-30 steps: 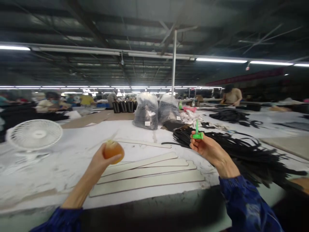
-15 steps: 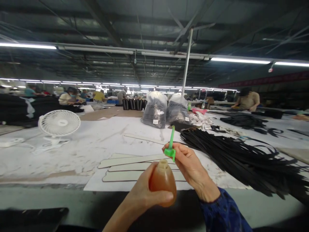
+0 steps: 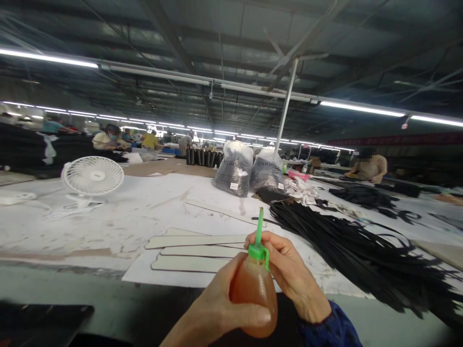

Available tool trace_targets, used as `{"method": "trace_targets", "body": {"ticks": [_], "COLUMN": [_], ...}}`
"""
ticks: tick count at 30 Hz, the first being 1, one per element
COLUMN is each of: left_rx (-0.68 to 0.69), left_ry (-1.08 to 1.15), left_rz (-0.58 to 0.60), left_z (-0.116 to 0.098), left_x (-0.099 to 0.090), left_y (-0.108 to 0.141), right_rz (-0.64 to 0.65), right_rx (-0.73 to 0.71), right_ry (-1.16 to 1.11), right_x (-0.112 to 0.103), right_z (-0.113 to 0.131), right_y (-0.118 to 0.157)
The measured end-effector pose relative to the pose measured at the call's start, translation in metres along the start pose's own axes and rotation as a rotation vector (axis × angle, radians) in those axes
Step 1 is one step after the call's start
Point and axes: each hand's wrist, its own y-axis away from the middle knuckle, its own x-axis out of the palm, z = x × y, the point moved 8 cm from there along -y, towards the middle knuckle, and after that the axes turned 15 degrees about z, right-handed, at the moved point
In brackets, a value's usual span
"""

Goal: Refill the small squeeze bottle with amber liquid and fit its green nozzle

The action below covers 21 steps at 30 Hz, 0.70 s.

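Note:
My left hand (image 3: 224,303) is wrapped round a translucent squeeze bottle (image 3: 257,289) filled with amber liquid, held nearly upright at the table's front edge. A green nozzle cap (image 3: 257,249) with a long thin spout sits on the bottle's neck. The fingers of my right hand (image 3: 289,265) pinch this cap from behind and the right. Beyond my hands, several pale, dark-edged strips (image 3: 195,251) lie on white paper, their right ends hidden behind my hands.
A white fan (image 3: 94,176) stands at the left of the table (image 3: 152,197). Two filled plastic bags (image 3: 234,171) sit at the back. A large bundle of black straps (image 3: 340,250) spreads over the right side. A person (image 3: 371,166) works at the far right.
The green cap has come down from above the open bottle onto its neck. Both hands and the bottle have shifted slightly right and lower in view, and the camera has tilted.

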Motion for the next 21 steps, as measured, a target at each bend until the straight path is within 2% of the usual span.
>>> {"method": "trace_targets", "body": {"ticks": [8, 13, 15, 17, 19, 21], "left_rx": [0.027, -0.014, -0.027, -0.018, 0.041, 0.141], "left_ry": [-0.1, -0.082, -0.047, 0.015, 0.105, 0.223], "left_rz": [-0.054, -0.006, 0.02, 0.037, 0.045, 0.039], "left_z": [-0.008, -0.009, -0.007, -0.005, -0.005, -0.006], "left_x": [-0.006, -0.013, -0.016, -0.018, -0.016, -0.012], "left_y": [0.006, 0.006, 0.005, 0.003, 0.002, 0.0], "right_rz": [-0.027, -0.013, 0.041, 0.162, 0.278, 0.304], "right_rx": [0.015, 0.047, 0.039, 0.027, 0.033, 0.031], "right_ry": [0.034, 0.146, 0.181, 0.178, 0.142, 0.09], "right_x": [-0.001, -0.003, -0.001, 0.008, 0.018, 0.023], "right_z": [-0.007, -0.013, -0.01, -0.005, -0.001, 0.001], "right_y": [-0.002, -0.004, -0.003, -0.002, -0.001, -0.002]}}
